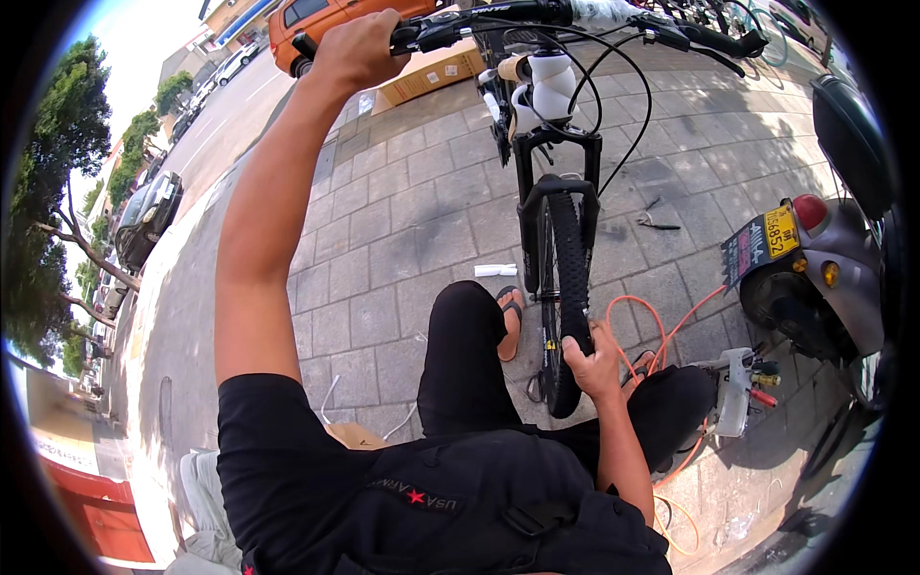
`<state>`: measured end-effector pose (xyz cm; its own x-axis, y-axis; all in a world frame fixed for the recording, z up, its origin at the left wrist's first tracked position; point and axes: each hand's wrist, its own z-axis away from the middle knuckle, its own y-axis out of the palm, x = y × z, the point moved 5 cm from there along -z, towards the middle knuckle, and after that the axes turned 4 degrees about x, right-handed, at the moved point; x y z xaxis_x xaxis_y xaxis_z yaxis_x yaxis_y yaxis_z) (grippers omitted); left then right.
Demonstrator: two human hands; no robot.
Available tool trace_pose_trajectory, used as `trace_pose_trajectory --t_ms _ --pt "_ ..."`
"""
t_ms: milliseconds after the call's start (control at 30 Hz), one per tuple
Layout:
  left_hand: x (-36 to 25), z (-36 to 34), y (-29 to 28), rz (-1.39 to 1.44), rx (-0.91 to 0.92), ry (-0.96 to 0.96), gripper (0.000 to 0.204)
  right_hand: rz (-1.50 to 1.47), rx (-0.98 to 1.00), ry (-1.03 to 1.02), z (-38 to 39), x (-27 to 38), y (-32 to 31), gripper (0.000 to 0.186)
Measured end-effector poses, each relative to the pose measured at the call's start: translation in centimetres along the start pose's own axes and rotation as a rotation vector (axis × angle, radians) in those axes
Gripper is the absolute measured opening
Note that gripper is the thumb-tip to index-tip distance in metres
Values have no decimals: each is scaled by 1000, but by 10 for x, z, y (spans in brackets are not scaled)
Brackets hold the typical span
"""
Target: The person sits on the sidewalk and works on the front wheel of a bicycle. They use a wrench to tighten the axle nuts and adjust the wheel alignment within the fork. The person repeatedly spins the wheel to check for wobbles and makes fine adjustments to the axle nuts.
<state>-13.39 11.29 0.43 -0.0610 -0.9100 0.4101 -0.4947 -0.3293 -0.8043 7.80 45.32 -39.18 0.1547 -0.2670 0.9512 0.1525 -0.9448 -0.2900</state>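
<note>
Front wheel (pixel 569 278) over paving (pixel 412 225) appears already seated in the fork (pixel 524 158); white wrapping (pixel 553 86) is not yet off. Left hand (pixel 359 50) grips the handlebar (pixel 522 12); right hand (pixel 596 362) curls against the wheel, its hold unclear.

From my remote view, the clearest print is on the scooter (pixel 843 287) at the right of the frame: a yellow plate (pixel 774 235) with dark characters and digits, beside a dark panel (pixel 740 257) with pale letters. At bottom centre I make out grey capitals flanking a red star on the black top (pixel 422 494). White letters mark the handlebar (pixel 494 13) at top centre. Pale labels on the carton (pixel 422 84), upper left of centre, are too small for me to read.
</note>
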Motion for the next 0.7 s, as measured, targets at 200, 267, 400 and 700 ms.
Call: trace_pose_trajectory --t_ms 200,267,400,700 --pt "5 -8 9 67 196 1 54 -19 -15 -31 -4 7 -4 47" --pt "22 -3 17 79 349 -28 64 -22 1 -23 -1 6 5 50" --pt "40 -15 28 70 455 -38 85 -20 -67 -60 2 -4 11 57" --pt "25 -18 13 -69 332 46 74 -79 -20 -38 2 -3 12 55"
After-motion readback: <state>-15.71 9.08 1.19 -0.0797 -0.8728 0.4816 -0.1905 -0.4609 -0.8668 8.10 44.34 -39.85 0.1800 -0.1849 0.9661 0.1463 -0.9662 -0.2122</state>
